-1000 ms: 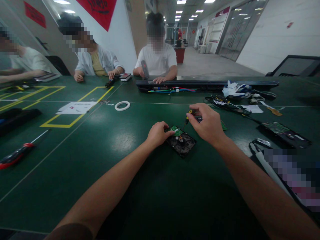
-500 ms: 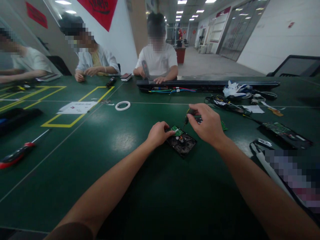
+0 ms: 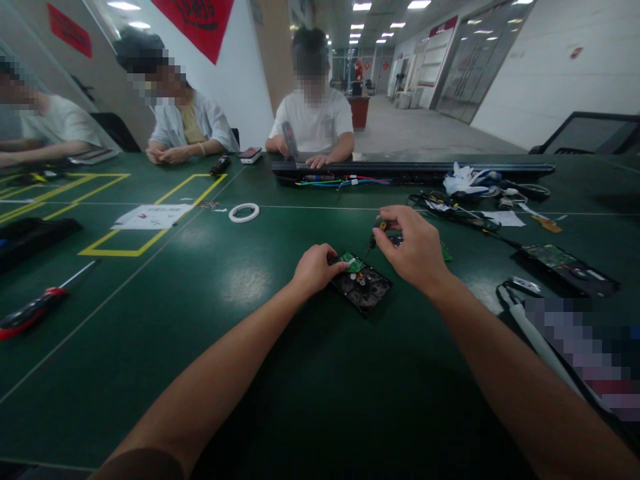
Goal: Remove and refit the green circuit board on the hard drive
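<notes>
A black hard drive (image 3: 367,293) lies on the green table, its underside with a green circuit board (image 3: 354,262) facing up. My left hand (image 3: 316,269) grips the drive's left corner, thumb on the board and fingers along the edge. Above the drive's far right edge, my right hand (image 3: 413,250) pinches a small screwdriver (image 3: 373,239) with a dark and yellow handle. Its thin shaft points down at the edge of the board; whether the tip sits in a screw is too small to tell. Behind my right hand, another green board (image 3: 447,252) shows in part.
To the right lie another hard drive (image 3: 567,268), cables (image 3: 450,210) and white gloves (image 3: 467,179). A long black casing (image 3: 415,170) stands along the far side. Leftward are a tape roll (image 3: 244,213), a paper sheet (image 3: 150,217) and a red-black screwdriver (image 3: 37,310). Three people sit across the table.
My hands, the drive and the small screwdriver keep nearly the same positions; the view has shifted slightly. The person at the back left has brought their hands together on the table.
</notes>
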Demonstrator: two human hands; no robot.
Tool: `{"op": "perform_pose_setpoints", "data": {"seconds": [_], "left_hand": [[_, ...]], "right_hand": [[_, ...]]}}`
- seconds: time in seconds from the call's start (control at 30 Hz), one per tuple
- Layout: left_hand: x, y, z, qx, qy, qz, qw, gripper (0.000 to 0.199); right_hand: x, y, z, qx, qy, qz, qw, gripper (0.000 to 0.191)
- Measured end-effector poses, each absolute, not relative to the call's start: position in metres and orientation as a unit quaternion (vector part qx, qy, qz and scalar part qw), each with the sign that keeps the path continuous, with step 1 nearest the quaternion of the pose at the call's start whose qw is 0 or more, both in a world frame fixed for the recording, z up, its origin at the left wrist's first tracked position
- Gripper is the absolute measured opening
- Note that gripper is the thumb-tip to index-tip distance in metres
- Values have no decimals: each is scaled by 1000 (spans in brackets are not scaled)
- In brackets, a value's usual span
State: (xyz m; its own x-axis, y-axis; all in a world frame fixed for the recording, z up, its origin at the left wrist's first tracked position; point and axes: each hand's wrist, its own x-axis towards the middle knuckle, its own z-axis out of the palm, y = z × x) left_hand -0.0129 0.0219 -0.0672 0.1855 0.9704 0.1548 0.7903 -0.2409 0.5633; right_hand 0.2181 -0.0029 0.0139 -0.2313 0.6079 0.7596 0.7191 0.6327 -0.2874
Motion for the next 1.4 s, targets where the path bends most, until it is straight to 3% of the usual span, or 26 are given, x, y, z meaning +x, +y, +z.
{"op": "perform_pose_setpoints", "data": {"seconds": [0.33, 0.83, 1.4], "left_hand": [[-14, 24, -70, 753, 586, 243, 176, 35], [-14, 23, -68, 747, 592, 239, 183, 36], [-13, 24, -70, 749, 589, 242, 183, 35]], "right_hand": [[218, -2, 13, -415, -792, -62, 443, 27], [219, -4, 16, -426, -782, -72, 450, 15], [217, -4, 16, -401, -792, -90, 451, 16]]}}
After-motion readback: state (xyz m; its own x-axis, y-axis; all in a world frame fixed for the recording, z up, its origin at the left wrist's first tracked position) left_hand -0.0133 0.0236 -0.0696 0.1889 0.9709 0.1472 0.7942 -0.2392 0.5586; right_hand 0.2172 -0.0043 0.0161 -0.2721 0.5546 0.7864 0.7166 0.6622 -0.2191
